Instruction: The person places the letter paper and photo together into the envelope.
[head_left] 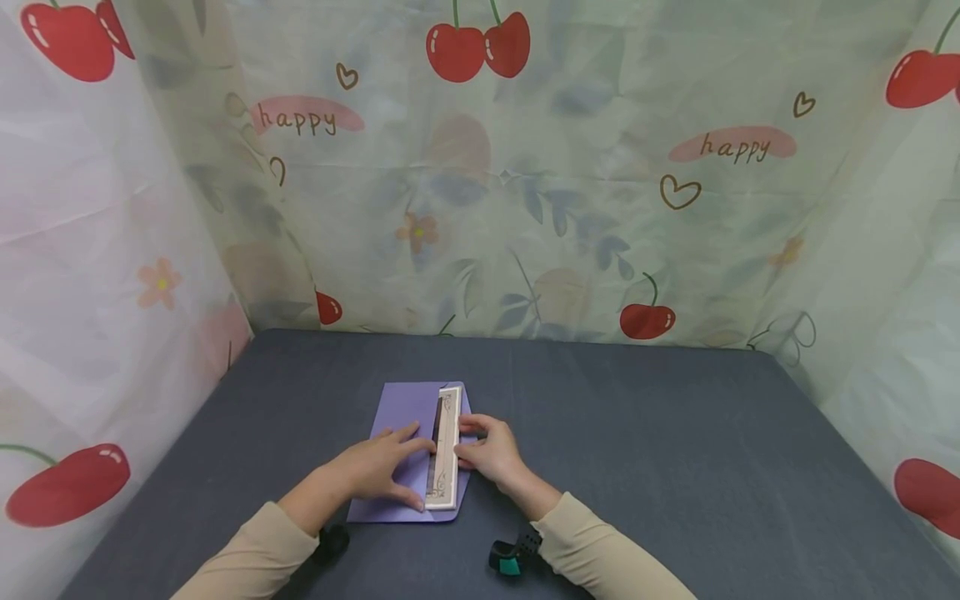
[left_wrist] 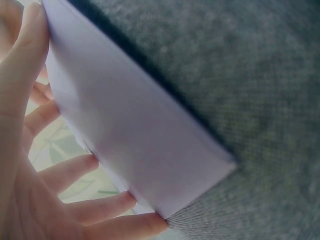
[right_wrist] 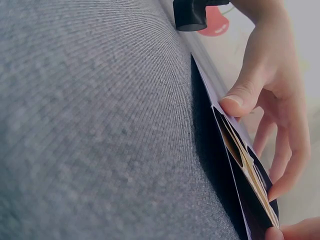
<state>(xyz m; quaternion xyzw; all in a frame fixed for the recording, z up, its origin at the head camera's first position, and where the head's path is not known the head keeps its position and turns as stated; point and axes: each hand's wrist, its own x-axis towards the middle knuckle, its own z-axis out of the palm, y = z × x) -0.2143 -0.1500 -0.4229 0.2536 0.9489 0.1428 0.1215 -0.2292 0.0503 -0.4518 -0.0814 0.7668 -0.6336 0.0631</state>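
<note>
A purple envelope (head_left: 405, 408) lies on the dark table, its opening facing right. From that opening sticks a cream card (head_left: 447, 446) with a thin printed pattern; its left part is hidden inside. My left hand (head_left: 378, 467) rests across the envelope with fingers spread, thumb near the front edge and fingertips by the opening. My right hand (head_left: 491, 450) pinches the card's right edge. In the right wrist view, pale layered edges (right_wrist: 255, 180) show within the gaping mouth, and only the right fingertips (right_wrist: 295, 232) appear. The left wrist view shows the envelope's plain purple face (left_wrist: 125, 115).
Dark grey cloth covers the table (head_left: 637, 450). A printed curtain (head_left: 495, 208) with cherries stands behind and at both sides. Black wrist straps, one with a green part (head_left: 509, 567), hang below the forearms.
</note>
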